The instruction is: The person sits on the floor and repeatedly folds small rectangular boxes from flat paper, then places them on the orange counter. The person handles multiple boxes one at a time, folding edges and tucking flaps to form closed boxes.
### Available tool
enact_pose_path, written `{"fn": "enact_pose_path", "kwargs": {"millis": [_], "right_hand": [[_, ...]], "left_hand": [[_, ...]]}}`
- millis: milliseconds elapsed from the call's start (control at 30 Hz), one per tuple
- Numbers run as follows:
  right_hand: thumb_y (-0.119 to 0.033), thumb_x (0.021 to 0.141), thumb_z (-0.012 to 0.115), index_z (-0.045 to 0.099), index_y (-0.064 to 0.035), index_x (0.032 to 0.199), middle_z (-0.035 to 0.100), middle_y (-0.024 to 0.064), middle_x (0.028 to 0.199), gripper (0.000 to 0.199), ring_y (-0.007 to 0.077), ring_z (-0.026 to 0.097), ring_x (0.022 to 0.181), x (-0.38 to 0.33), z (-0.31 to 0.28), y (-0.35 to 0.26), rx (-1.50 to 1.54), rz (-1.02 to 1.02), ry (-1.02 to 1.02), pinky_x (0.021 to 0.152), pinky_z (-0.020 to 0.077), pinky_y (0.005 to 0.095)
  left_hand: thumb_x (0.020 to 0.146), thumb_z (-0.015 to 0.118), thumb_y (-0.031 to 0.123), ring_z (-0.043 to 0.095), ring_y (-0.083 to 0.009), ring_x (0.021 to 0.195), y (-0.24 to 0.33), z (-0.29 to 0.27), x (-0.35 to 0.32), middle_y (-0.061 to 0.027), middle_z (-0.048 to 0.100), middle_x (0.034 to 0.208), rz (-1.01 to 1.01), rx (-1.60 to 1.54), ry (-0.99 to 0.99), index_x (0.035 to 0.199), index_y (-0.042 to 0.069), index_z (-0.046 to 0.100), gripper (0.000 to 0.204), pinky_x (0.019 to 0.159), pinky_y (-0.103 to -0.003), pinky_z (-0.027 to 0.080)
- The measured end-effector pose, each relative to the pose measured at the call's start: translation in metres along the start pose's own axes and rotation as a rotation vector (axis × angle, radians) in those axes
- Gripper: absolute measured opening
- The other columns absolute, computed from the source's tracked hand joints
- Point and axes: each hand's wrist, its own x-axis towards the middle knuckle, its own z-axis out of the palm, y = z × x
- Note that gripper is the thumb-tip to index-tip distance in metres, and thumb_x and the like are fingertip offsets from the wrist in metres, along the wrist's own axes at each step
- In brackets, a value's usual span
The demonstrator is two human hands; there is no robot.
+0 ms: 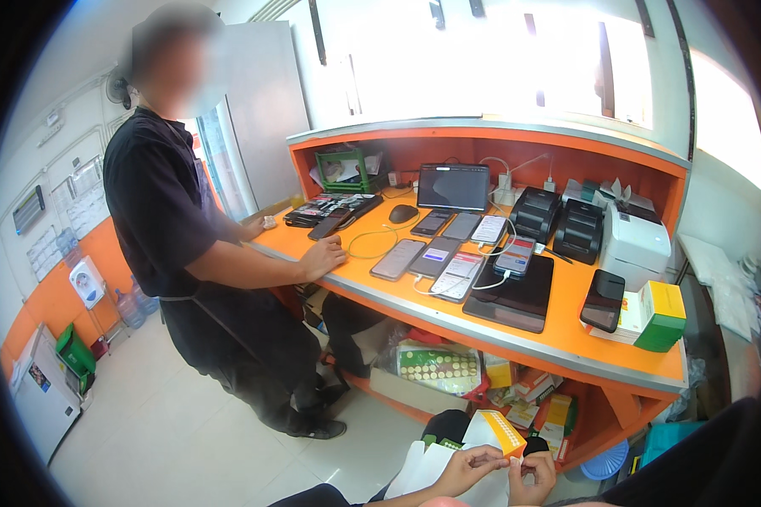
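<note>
Low at the front, over my lap, both hands are closed on a small yellow-and-orange carton [502, 431]. My left hand [469, 470] pinches its near left edge with thumb and fingers. On the other side, the fingers of my right hand [533, 478] press at the orange end, close beside the left fingertips. White paper [414, 467] lies across my lap under the hands. A bit of something green [451, 444] shows beside it, partly covered, and I cannot make out what it is.
An orange counter [359, 269] holds several phones, a tablet [516, 296], a laptop [453, 188], black printers [536, 215] and a white printer [636, 245]. Charging cables loop between phones. Stuffed shelves [397, 395] sit below. A person in dark clothes [156, 203] stands left, one hand on the counter.
</note>
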Motion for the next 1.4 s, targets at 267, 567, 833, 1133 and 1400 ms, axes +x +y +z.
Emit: {"fn": "enact_pose_path", "kwargs": {"millis": [267,567,833,1133,1400], "right_hand": [[-0.001,0.080,0.072,0.061,-0.0004,0.082,0.058,0.0083,0.082,0.011,0.0143,0.054,0.068,0.012,-0.001,0.005,0.074,0.000,-0.066,0.062,0.0448,0.0244],[0.006,0.079,0.071,0.059,0.0034,0.076,0.055,0.0054,0.084,0.013,0.0089,0.055,0.074,0.016,0.000,0.008,0.383,0.250,-0.041,0.063,0.0453,0.0203],[0.002,0.080,0.072,0.062,0.0012,0.077,0.056,0.0029,0.081,0.010,0.0059,0.056,0.067,0.018,0.000,-0.008,0.310,0.248,-0.023,0.058,0.0449,0.0201],[0.002,0.076,0.074,0.062,-0.0012,0.074,0.056,0.0038,0.077,0.012,0.0080,0.056,0.063,0.019,-0.005,-0.018,0.127,0.114,-0.072,0.056,0.0442,0.0217],[0.003,0.076,0.073,0.061,-0.0012,0.073,0.056,0.0041,0.077,0.013,0.0084,0.055,0.062,0.017,-0.005,-0.019,0.148,0.124,-0.067,0.056,0.0436,0.0219]], "left_hand": [[0.093,0.063,0.010,0.061,-0.0098,0.097,0.000,0.000,0.009,-0.0039,0.066,0.100,0.011,-0.055,0.057,0.103,-0.001,0.064,0.015,0.089,-0.026,0.048],[0.092,0.062,0.003,0.062,-0.0108,0.092,0.005,-0.008,0.017,-0.0060,0.067,0.099,0.058,-0.128,0.032,0.103,-0.001,0.063,0.011,0.083,-0.026,0.049],[0.088,0.067,0.001,0.063,-0.0110,0.084,0.021,0.004,0.016,-0.0069,0.066,0.091,0.077,-0.119,0.064,0.093,-0.001,0.066,0.005,0.078,-0.024,0.050],[0.088,0.065,-0.001,0.063,-0.0127,0.084,0.033,0.003,0.007,-0.0080,0.065,0.091,0.153,0.047,0.037,0.092,-0.003,0.065,0.004,0.079,-0.025,0.049],[0.090,0.064,0.002,0.061,-0.0103,0.087,0.030,0.003,0.006,-0.0054,0.065,0.091,0.088,-0.106,-0.001,0.096,-0.001,0.065,0.007,0.079,-0.024,0.046]]}}
